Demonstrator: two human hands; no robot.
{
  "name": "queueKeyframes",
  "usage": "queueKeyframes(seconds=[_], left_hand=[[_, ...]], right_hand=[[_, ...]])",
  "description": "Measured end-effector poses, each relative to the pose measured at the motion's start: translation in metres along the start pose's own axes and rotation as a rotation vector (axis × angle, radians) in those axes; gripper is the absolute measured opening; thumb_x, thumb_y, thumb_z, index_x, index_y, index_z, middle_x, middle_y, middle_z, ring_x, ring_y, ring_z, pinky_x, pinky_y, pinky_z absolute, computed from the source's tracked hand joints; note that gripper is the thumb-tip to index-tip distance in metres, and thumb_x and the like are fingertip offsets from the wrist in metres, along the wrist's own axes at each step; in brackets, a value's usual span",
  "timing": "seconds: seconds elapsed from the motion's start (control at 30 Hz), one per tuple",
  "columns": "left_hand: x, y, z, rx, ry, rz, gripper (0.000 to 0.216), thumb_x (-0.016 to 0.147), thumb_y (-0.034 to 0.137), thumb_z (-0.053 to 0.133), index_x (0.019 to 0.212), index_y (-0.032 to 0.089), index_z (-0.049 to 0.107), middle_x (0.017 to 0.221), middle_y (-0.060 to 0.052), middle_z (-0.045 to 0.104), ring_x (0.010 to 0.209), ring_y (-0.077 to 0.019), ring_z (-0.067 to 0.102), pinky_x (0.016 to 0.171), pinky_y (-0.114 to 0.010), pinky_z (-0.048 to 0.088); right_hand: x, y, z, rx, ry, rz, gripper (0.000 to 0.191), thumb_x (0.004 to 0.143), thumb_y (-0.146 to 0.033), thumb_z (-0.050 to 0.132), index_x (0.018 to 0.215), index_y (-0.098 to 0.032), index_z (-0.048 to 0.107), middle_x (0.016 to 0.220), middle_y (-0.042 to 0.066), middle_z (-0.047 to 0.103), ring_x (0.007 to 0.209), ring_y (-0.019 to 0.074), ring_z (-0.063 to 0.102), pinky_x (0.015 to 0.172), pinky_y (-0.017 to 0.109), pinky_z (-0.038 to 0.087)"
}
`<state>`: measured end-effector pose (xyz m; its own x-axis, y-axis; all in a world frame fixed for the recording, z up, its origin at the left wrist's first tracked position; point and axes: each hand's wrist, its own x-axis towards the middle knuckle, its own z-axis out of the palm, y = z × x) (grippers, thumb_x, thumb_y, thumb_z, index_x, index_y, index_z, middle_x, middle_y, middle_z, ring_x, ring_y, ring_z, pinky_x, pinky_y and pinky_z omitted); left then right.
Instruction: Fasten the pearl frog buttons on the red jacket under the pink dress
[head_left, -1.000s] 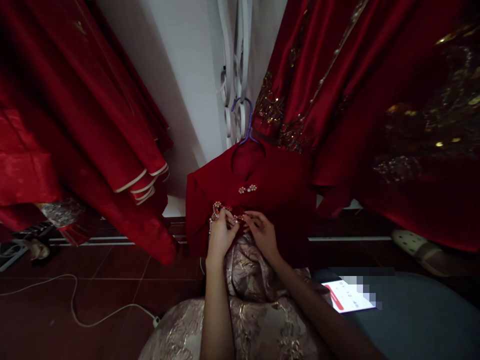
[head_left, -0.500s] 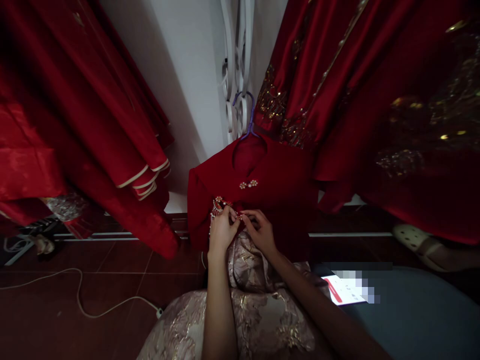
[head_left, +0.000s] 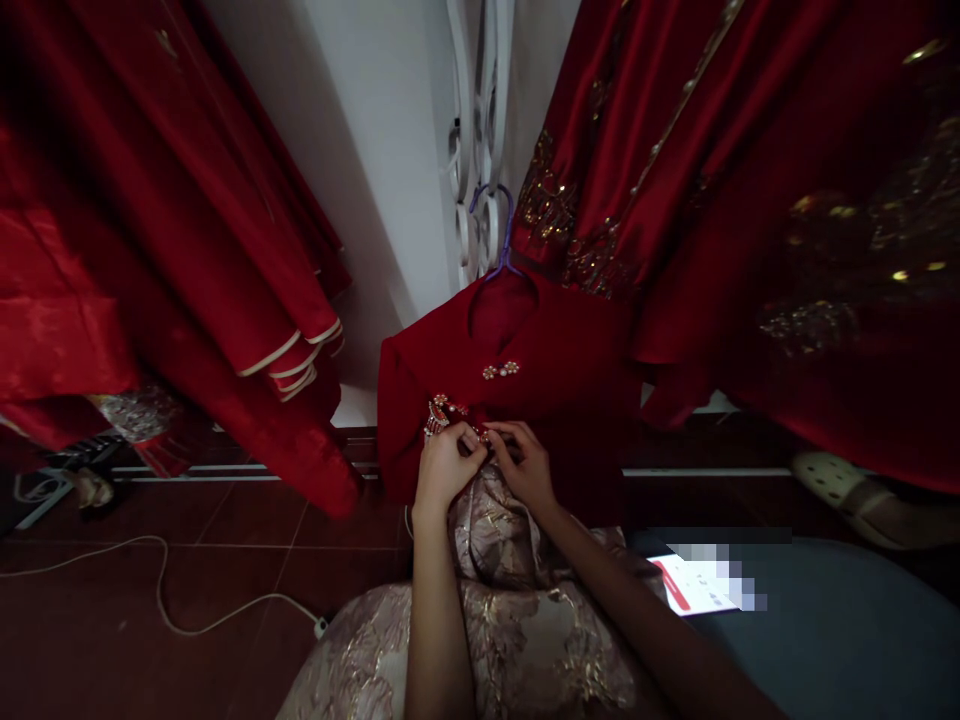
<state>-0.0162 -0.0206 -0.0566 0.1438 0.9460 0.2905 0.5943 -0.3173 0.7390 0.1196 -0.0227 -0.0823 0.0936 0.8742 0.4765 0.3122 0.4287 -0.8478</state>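
A dark red jacket [head_left: 570, 350] hangs on a purple hanger [head_left: 508, 232] in front of me. My left hand [head_left: 448, 468] and my right hand [head_left: 526, 462] meet at its front, fingertips pinched together. Between them a small beaded clasp [head_left: 485, 436] shows in part; the fingers cover most of it. Higher on the jacket's front sits a flower-shaped pearl clasp [head_left: 500, 370], its two halves side by side. A beaded ornament with hanging strands [head_left: 437, 412] lies just above my left hand. Patterned, gold-threaded fabric [head_left: 495, 525] bunches beneath both hands and over my lap.
Red garments [head_left: 247, 250] hang at the left, and embellished red ones [head_left: 600, 200] at the right. The purple hanger hooks onto white scrolled metalwork [head_left: 480, 110]. A lit phone [head_left: 694, 583] lies on a grey-blue seat [head_left: 840, 630]. A white cable [head_left: 195, 632] crosses the tiled floor.
The whole view has shifted slightly. Both hands stay at the same spot on the jacket, with only small finger movement at the clasp.
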Motion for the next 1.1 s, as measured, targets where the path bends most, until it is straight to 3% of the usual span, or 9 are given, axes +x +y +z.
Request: queueKeyframes(seconds=[0.4, 0.73, 1.1], left_hand=[[-0.001, 0.003, -0.004, -0.051, -0.039, 0.023, 0.014, 0.076, 0.03, 0.051, 0.078, 0.019, 0.059, 0.073, 0.001, 0.063, 0.064, -0.0095, 0.056, 0.06, -0.019, 0.039], [0.001, 0.004, -0.004, -0.049, -0.007, 0.055, 0.015, 0.077, 0.03, 0.05, 0.074, 0.018, 0.058, 0.069, 0.002, 0.059, 0.062, -0.0089, 0.053, 0.06, -0.019, 0.038], [0.001, 0.004, -0.01, -0.052, -0.12, 0.112, 0.011, 0.075, 0.018, 0.048, 0.074, 0.018, 0.058, 0.074, 0.001, 0.06, 0.065, -0.0099, 0.052, 0.064, -0.019, 0.039]], right_hand=[[-0.001, 0.006, 0.0, -0.076, 0.041, -0.104, 0.021, 0.084, -0.029, 0.052, 0.099, -0.024, 0.065, 0.094, 0.005, 0.06, 0.088, 0.0158, 0.058, 0.078, 0.03, 0.051], [-0.001, 0.008, 0.0, -0.012, -0.034, -0.048, 0.028, 0.081, -0.03, 0.055, 0.107, -0.024, 0.063, 0.101, 0.007, 0.055, 0.093, 0.0161, 0.057, 0.071, 0.026, 0.055], [0.002, 0.015, -0.001, 0.117, -0.117, 0.017, 0.026, 0.075, -0.024, 0.058, 0.1, -0.024, 0.064, 0.102, 0.005, 0.054, 0.092, 0.0163, 0.058, 0.068, 0.026, 0.057]])
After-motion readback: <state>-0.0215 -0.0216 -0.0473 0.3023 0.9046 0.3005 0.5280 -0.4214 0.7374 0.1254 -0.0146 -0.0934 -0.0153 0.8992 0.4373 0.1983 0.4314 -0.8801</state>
